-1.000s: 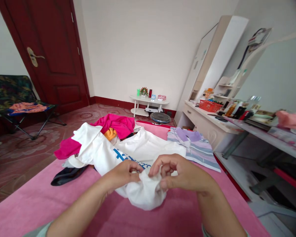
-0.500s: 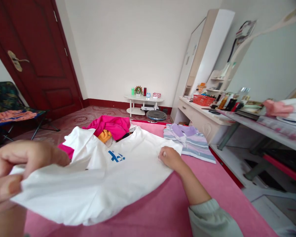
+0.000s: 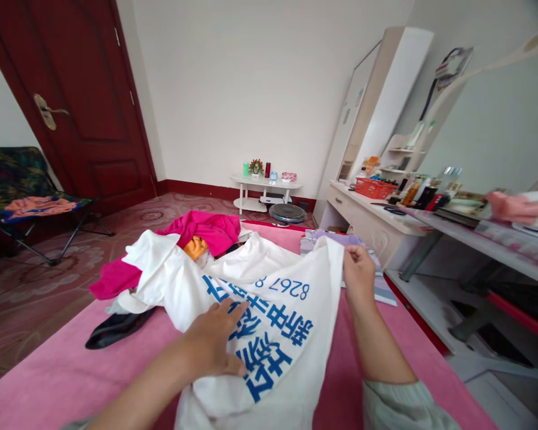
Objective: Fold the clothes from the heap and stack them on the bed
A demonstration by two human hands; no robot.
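Left hand swings inward, fingers loosely spread over newly exposed blue lettering on white fabric garment; right hand pinches its raised edge, toward pink cloth-covered surface's right edge.

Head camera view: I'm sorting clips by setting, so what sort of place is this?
Probably a home bedroom, judging by the dressing table, the folding chair and the clothes pile.

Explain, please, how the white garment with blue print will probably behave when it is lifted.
The white garment is probably floppy: it wrinkles in soft folds near the left hand. It looks like thin cloth, so likely light for its spread. Lifted only by the edge in the right hand, it would likely sag.
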